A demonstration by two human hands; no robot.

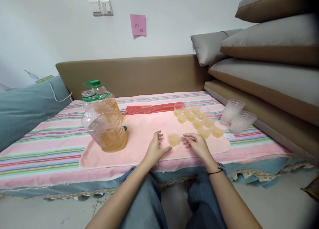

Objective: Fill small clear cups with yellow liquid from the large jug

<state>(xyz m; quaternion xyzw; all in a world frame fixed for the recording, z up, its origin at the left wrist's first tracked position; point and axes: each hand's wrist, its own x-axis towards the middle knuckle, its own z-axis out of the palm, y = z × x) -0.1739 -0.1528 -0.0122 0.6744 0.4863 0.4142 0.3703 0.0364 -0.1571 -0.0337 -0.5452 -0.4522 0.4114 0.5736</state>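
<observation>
A clear plastic cup [173, 140] with pale yellow liquid stands upright on a pink towel [139, 136]. My left hand [157, 148] is just left of it, thumb and fingers apart, holding nothing. On the cup's other side is my right hand [195, 143], its fingers stretched toward the cup with a small gap. Behind my right hand several more cups [199, 119] of the same liquid stand in a cluster. To the left, an uncapped large plastic jug [106, 129] with a green handle holds yellow liquid; a green cap [125, 128] lies beside it.
A second jug [96, 83], capped green, stands behind the first. Stacked clear cups [233, 111] lie at the right, near piled cushions [264, 72]. A red plastic bag [149, 108] lies along the towel's far edge. The sofa back [134, 74] bounds the far side.
</observation>
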